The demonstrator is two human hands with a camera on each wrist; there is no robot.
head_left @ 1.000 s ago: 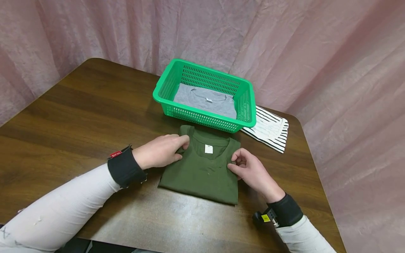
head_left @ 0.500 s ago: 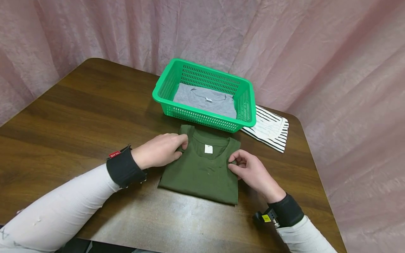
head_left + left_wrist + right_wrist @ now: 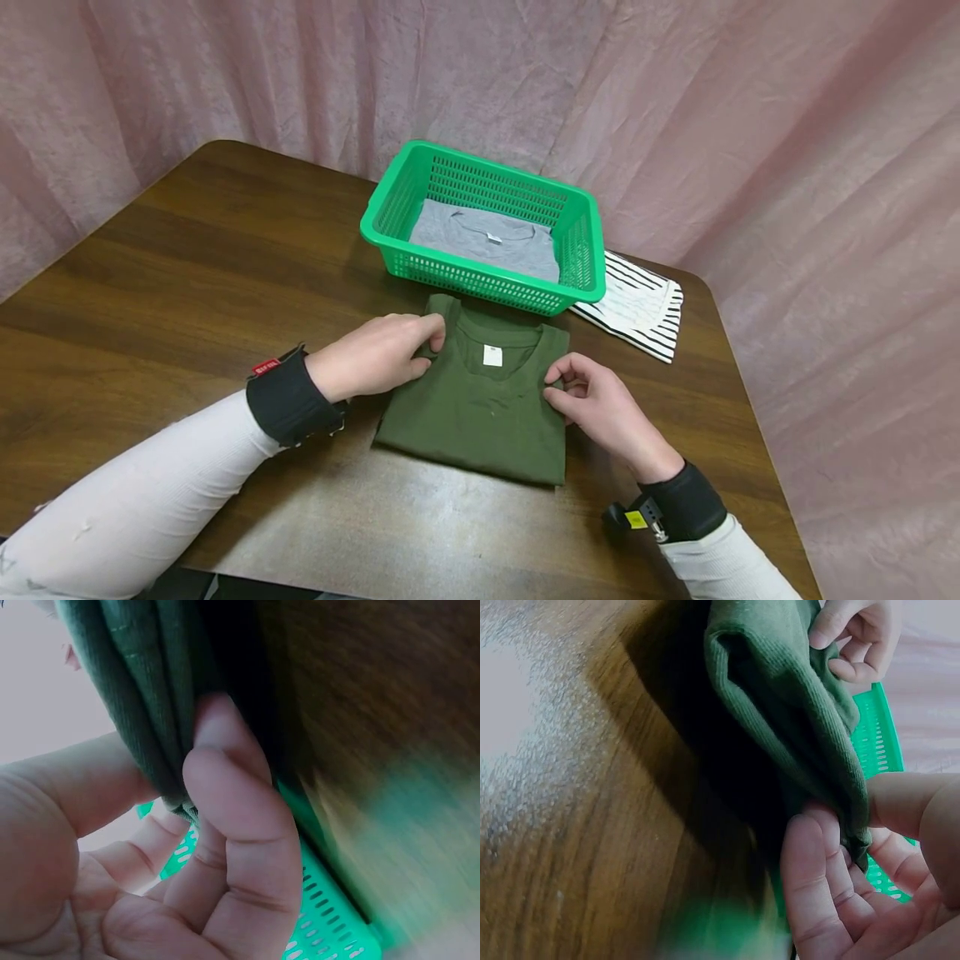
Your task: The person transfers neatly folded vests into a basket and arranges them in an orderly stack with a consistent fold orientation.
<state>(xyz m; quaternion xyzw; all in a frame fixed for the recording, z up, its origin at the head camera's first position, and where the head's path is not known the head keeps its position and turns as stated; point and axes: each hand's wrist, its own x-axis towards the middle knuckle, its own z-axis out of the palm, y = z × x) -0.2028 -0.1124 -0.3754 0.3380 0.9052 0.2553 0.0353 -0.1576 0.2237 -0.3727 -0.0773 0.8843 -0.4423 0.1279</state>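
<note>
A folded dark green T-shirt [image 3: 472, 425] lies in front of the basket, its neckline and white label facing up. My left hand [image 3: 382, 354] pinches its left edge near the shoulder. On the opposite edge, a little lower, my right hand [image 3: 603, 408] pinches the cloth between thumb and fingers. The left wrist view shows the stacked layers of the shirt [image 3: 146, 682] between thumb and curled fingers [image 3: 251, 832]. In the right wrist view the folded side of the shirt [image 3: 780, 712] runs down into my right fingers [image 3: 806, 877], with a dark shadow beneath it.
Just behind the shirt stands a green plastic basket [image 3: 487, 287] with a folded grey T-shirt [image 3: 480, 242] inside. A black-and-white striped garment [image 3: 645, 308] lies to its right, partly hidden by it. The brown wooden table [image 3: 187, 275] reaches back to a pink curtain [image 3: 480, 75].
Almost nothing differs. Both hands keep their pinch on the green T-shirt, and the left hand has shifted very slightly to the left.
</note>
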